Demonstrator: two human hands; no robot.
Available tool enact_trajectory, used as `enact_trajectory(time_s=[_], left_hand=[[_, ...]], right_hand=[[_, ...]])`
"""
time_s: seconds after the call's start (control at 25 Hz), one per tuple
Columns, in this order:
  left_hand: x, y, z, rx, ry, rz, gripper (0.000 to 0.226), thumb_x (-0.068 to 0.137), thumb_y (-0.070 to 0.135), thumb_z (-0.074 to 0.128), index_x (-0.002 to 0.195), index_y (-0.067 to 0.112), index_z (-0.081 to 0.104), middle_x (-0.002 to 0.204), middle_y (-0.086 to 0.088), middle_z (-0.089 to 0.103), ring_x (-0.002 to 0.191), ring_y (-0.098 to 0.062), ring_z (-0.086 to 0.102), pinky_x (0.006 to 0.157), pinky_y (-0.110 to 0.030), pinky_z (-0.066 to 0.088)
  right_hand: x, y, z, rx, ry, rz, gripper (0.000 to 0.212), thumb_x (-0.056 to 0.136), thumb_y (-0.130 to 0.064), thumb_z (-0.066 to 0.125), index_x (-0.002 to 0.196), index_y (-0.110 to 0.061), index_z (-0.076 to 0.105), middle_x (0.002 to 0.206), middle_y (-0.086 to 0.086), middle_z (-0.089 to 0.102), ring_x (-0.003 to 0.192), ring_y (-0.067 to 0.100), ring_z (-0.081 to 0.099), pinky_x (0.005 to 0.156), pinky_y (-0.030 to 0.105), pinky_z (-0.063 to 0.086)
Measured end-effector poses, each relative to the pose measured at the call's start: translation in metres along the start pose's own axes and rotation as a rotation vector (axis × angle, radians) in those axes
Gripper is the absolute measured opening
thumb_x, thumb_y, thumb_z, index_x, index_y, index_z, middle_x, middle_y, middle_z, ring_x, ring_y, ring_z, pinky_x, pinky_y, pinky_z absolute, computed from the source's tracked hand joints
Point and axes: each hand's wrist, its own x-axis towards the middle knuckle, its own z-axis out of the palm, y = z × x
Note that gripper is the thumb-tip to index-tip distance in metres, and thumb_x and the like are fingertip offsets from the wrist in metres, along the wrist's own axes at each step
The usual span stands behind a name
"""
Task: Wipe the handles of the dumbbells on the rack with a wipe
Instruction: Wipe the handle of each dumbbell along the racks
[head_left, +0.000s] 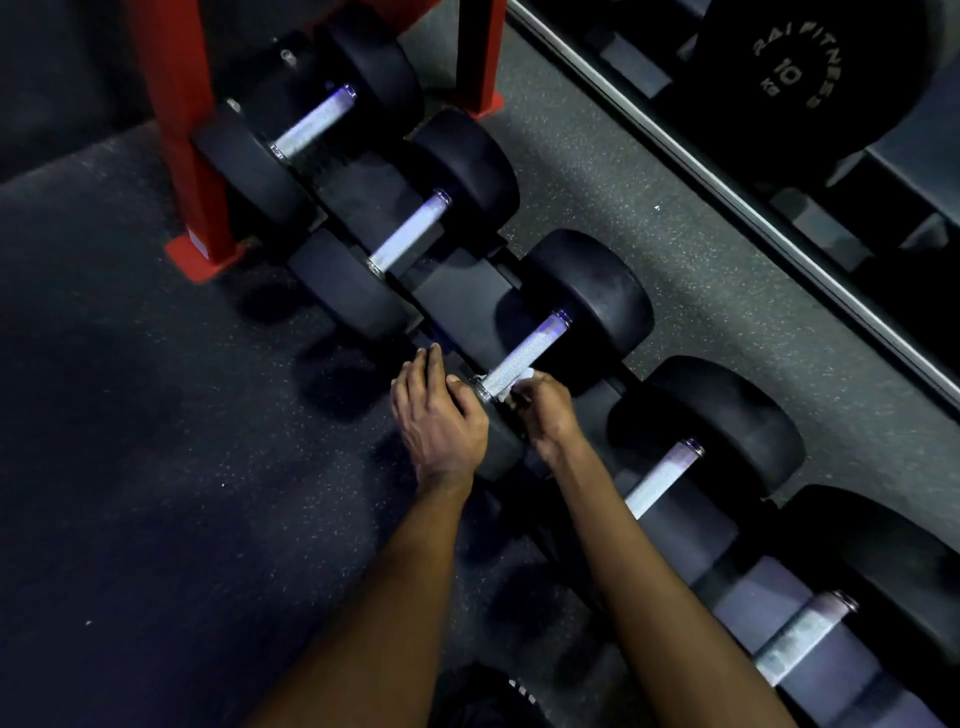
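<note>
1. Dumbbells (587, 291), black rubber heads with knurled steel handles, sit in a row on a low black rack (452, 288).
2. Right hand (545, 410) pinches a white crumpled wipe (511, 385) against the near end of the middle handle (522, 356); left hand (439, 415) rests loose-fingered on its near head.
3. Mid-task, likely; which handles are already clean can't be told.
4. Dark speckled rubber floor (130, 415), red steel post (176, 130), dim gym.

A rack (457, 291) with black cradles (356, 179) and red uprights (176, 104) stands on a dark speckled rubber floor (130, 441), its red foot plates (205, 262) flat on the mat. Five black dumbbells (587, 296) lie side by side in the cradles in one diagonal row, each with its knurled metal handle (410, 231) facing up between two round heads
</note>
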Motion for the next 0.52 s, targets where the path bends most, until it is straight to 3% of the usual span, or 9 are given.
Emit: enact_trajectory(time_s=[0.12,0.2,0.24,0.32,0.52], left_hand=[[0.000,0.000,0.000,0.002,-0.008,-0.010,0.055,0.095,0.027,0.037,0.141,0.005,0.057,0.143,-0.014,0.058,0.133,-0.033,0.049,0.116,-0.049,0.033],[-0.001,0.000,0.000,0.003,-0.006,-0.011,0.054,0.095,0.027,0.037,0.141,0.005,0.057,0.142,-0.014,0.058,0.133,-0.033,0.050,0.115,-0.049,0.034],[0.000,0.000,0.000,0.004,-0.003,-0.011,0.054,0.095,0.026,0.038,0.140,0.005,0.058,0.142,-0.015,0.059,0.132,-0.034,0.050,0.115,-0.049,0.034],[0.000,0.000,0.000,0.000,-0.008,-0.010,0.054,0.095,0.026,0.038,0.140,0.004,0.058,0.141,-0.015,0.059,0.132,-0.034,0.050,0.115,-0.048,0.033],[-0.001,0.001,-0.002,-0.002,-0.019,-0.013,0.055,0.095,0.027,0.037,0.140,0.004,0.057,0.142,-0.015,0.058,0.133,-0.034,0.050,0.115,-0.049,0.033]], right_hand=[[0.005,-0.005,-0.006,-0.083,0.190,-0.179,0.010,0.086,0.002,0.059,0.093,-0.003,0.064,0.075,0.008,0.066,0.059,0.011,0.058,0.060,0.023,0.048],[-0.002,-0.011,-0.011,-0.498,0.316,-0.464,0.012,0.086,-0.011,0.069,0.098,-0.008,0.067,0.091,0.004,0.067,0.069,0.006,0.062,0.072,0.014,0.048],[-0.005,-0.015,-0.012,-0.713,0.312,-0.622,0.012,0.087,-0.013,0.069,0.098,-0.009,0.068,0.098,0.003,0.063,0.074,0.005,0.060,0.077,0.009,0.045],[-0.011,-0.027,-0.015,-0.990,0.200,-0.866,0.013,0.091,-0.011,0.064,0.103,-0.010,0.070,0.106,0.006,0.056,0.087,0.009,0.057,0.086,0.012,0.044],[-0.001,-0.045,-0.006,-1.512,-0.034,-0.915,0.030,0.080,-0.005,0.064,0.108,-0.014,0.071,0.117,0.009,0.056,0.108,0.026,0.050,0.098,0.032,0.047]])
